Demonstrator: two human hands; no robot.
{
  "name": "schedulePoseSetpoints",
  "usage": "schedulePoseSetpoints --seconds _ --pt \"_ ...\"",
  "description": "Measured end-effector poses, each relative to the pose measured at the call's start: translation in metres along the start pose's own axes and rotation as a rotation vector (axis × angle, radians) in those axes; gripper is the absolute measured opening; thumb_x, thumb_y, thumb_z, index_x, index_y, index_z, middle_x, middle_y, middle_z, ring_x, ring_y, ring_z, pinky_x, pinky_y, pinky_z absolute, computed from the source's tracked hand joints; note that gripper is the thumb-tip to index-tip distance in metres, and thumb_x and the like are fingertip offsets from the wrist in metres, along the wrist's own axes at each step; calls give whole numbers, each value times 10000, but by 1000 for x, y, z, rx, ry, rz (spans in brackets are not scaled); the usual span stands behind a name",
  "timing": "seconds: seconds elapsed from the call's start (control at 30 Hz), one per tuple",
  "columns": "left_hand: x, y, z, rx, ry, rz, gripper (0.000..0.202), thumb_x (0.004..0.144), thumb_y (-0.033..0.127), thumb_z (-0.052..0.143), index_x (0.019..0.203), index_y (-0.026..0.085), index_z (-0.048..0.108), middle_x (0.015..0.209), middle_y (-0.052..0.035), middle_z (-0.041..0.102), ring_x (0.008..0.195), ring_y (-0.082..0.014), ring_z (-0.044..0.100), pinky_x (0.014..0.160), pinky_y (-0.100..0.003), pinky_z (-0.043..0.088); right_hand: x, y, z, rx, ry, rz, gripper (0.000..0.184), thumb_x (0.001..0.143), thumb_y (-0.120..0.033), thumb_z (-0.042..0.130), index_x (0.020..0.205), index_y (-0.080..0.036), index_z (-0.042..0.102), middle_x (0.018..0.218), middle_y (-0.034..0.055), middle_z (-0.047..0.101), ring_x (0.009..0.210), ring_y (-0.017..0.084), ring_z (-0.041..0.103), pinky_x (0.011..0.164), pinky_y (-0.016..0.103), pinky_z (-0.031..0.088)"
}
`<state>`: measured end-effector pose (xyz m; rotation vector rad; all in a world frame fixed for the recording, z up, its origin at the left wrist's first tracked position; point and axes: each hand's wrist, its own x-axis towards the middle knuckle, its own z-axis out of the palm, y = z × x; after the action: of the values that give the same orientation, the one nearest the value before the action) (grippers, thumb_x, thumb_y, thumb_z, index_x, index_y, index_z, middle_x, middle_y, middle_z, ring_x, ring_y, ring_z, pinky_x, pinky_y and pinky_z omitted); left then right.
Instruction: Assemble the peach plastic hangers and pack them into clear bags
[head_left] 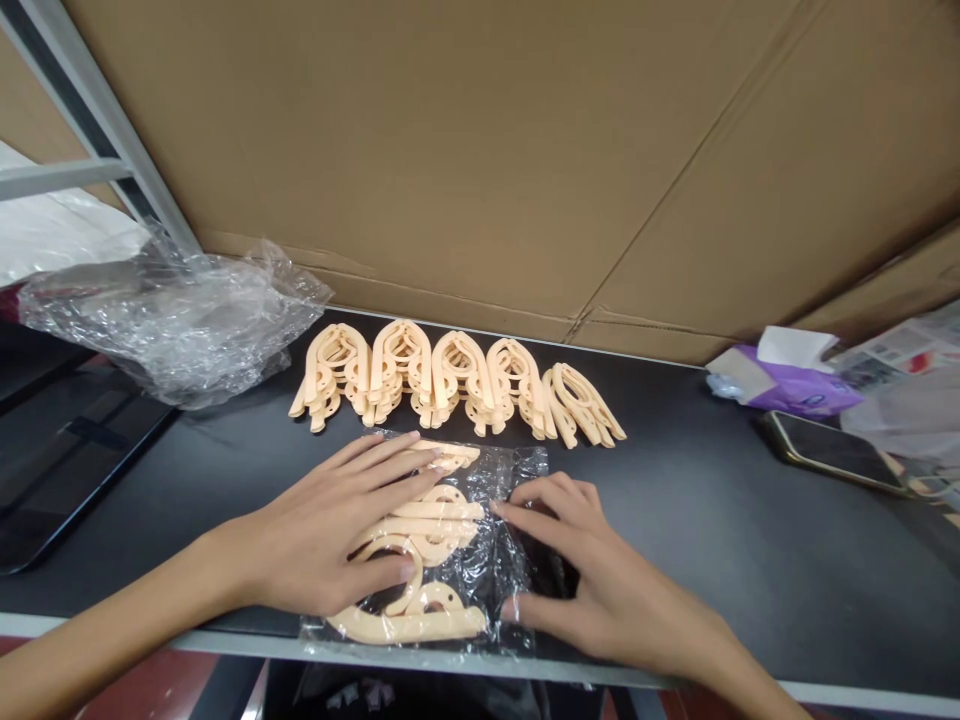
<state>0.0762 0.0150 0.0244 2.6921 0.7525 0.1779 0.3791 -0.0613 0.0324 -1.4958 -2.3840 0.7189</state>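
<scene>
Peach plastic hangers (420, 560) lie inside a clear bag (517, 480) at the worktop's (712, 520) near edge — left hand (330, 540) flat and open pinning them, right hand (592, 580) open, fingertips pressing the film smooth.

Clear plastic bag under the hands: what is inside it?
Inside the clear plastic bag lie peach plastic folding hangers, stacked flat. The left hand covers their left part, so no count; the right hand presses the bag's emptier right side.
</scene>
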Motion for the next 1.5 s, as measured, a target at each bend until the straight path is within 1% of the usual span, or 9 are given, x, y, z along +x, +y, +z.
schedulePoseSetpoints --seconds 0.1,0.17,0.23,0.33,0.43,0.57,1.03,1.23,1.5 --pt "0 5 -4 37 56 -15 706 983 601 490 1606 346 279 1642 -7 357 1538 -302 277 1274 -520 184 0 33 -16 -65 324 18 287 923 -427 652 1167 -289 713 1108 54 691 1037 238 608 976 469 464" --pt "2 10 -6 39 95 -23 688 991 587 482 1605 354 278 1634 1 374 1538 -294 280 1282 -515 161 3 61 -28 -117 582 101 282 922 -452 630 1085 -241 722 1066 81 715 1023 255 633 955 460 483" --pt "4 15 -7 22 88 -10 695 997 578 473 1614 349 251 1639 -1 357 1539 -290 276 1286 -508 156 8 87 -36 -202 730 221 395 898 -512 619 1125 -199 704 1125 126 710 1079 293 626 996 483 469" --pt "8 19 -3 -6 11 48 711 995 587 477 1618 334 247 1658 -19 296 1538 -296 273 1285 -510 165 15 110 -39 -268 675 376 665 843 -622 623 1315 -153 615 1318 181 647 1243 354 564 1056 508 437" --pt "10 18 3 -30 -5 73 702 990 591 495 1609 345 275 1658 -23 286 1531 -299 288 1286 -505 172 19 113 -34 -291 546 473 754 846 -664 586 1390 -141 557 1365 184 629 1246 371 558 1039 512 449" --pt "9 16 8 -15 0 59 711 988 595 497 1612 354 259 1663 -20 273 1535 -304 276 1285 -519 163 19 106 -29 -285 488 526 661 864 -630 579 1361 -194 575 1205 133 711 1114 341 616 921 472 501" --pt "8 17 7 -2 -19 38 722 985 607 490 1615 354 247 1673 -19 246 1544 -313 250 1279 -537 163 23 116 -33 -318 634 546 455 893 -500 557 1248 -228 644 1041 87 767 1012 310 674 827 420 501" --pt "9 16 5 -18 0 62 716 984 602 496 1613 360 253 1666 -17 274 1533 -307 284 1278 -514 184 22 123 -37 -115 667 550 462 856 -586 585 1115 -222 703 954 85 782 898 280 706 816 408 516" --pt "9 16 7 -1 -23 58 723 984 606 496 1614 346 256 1670 -25 257 1537 -315 272 1276 -532 176 28 146 -43 257 762 582 381 733 -422 693 1021 -178 741 861 78 768 801 230 707 788 372 541"
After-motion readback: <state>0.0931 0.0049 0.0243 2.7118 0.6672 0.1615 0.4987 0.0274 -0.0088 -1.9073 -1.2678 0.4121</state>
